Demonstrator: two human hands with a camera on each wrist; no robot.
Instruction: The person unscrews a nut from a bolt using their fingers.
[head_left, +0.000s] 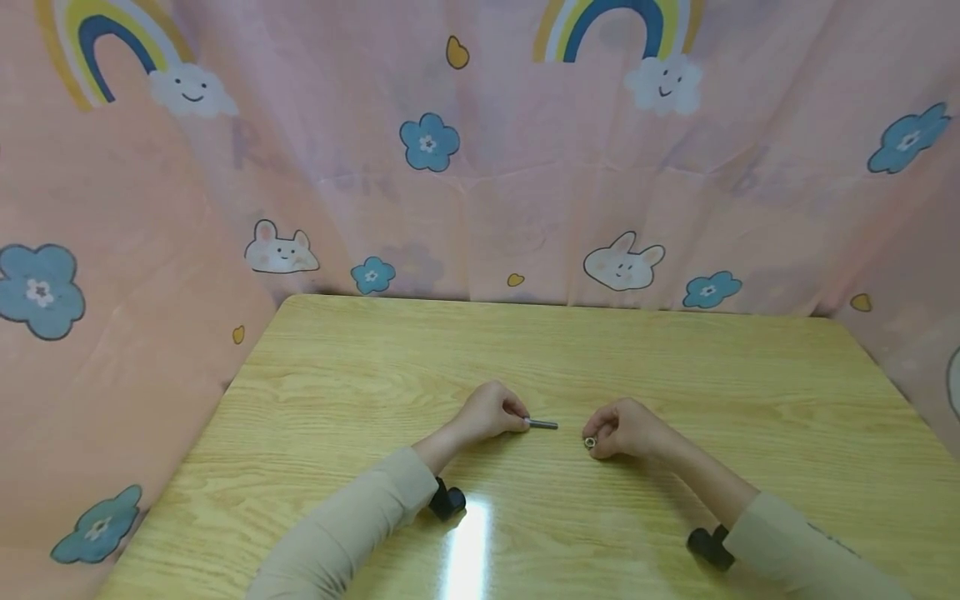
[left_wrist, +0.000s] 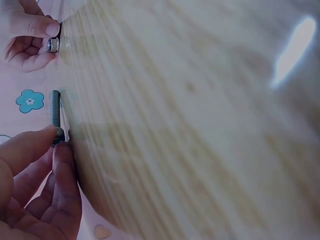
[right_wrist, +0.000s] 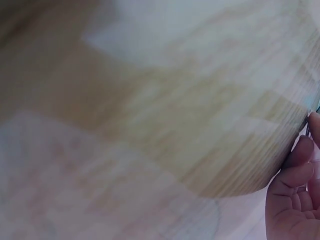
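Between thumb and fingertips, my left hand [head_left: 491,412] pinches a metal bolt [head_left: 543,424] by its head end, and the threaded shank points right. In the left wrist view the threads of the bolt [left_wrist: 55,107] show clearly past my fingertips. Across a short gap, my right hand [head_left: 628,428] pinches a small metal nut [head_left: 589,442] whose hole is visible. The left wrist view also shows that nut [left_wrist: 53,45] at the fingertips. Bolt and nut are apart. In the right wrist view only part of my right hand [right_wrist: 295,200] appears, at the edge, and the nut cannot be made out.
A wood-grained table [head_left: 360,358] lies under both hands, with a bright light reflection near its front. Behind it hangs a pink cloth [head_left: 510,217] printed with flowers, rabbits and rainbows. Black wrist devices [head_left: 447,500] sit by both sleeves.
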